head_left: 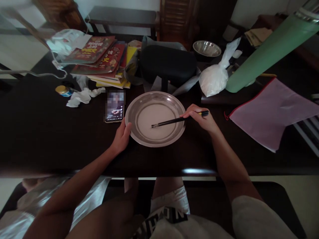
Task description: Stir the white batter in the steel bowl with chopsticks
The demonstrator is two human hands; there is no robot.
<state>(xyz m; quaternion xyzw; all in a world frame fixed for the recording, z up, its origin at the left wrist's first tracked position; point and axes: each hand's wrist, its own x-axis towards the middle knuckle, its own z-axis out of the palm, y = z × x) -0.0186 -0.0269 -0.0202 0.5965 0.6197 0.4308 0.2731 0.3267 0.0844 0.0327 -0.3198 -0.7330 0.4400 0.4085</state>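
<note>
A round metal bowl (pixel 134 132) stands on the dark table in front of me, with a whitish mixture (pixel 156 114) covering its bottom. My left hand (pixel 122 134) grips the bowl's left rim, thumb over the edge. In my right hand (pixel 199 116) is a pair of dark chopsticks (pixel 171 121), held slanting over the right rim. Their tips, with some pale stuff on them, reach the mixture near the bowl's middle. A lit phone (pixel 115 108) lies just left of the bowl.
Stacked books (pixel 99 59), a crumpled tissue (pixel 81 96) and a small gold-lidded jar (pixel 62 90) are at left. Behind the bowl sits a black case (pixel 168 63). A tied bag of white powder (pixel 213 79), a green bottle (pixel 269 49), a pinkish pouch (pixel 269 113) and another metal bowl (pixel 206 48) are at right.
</note>
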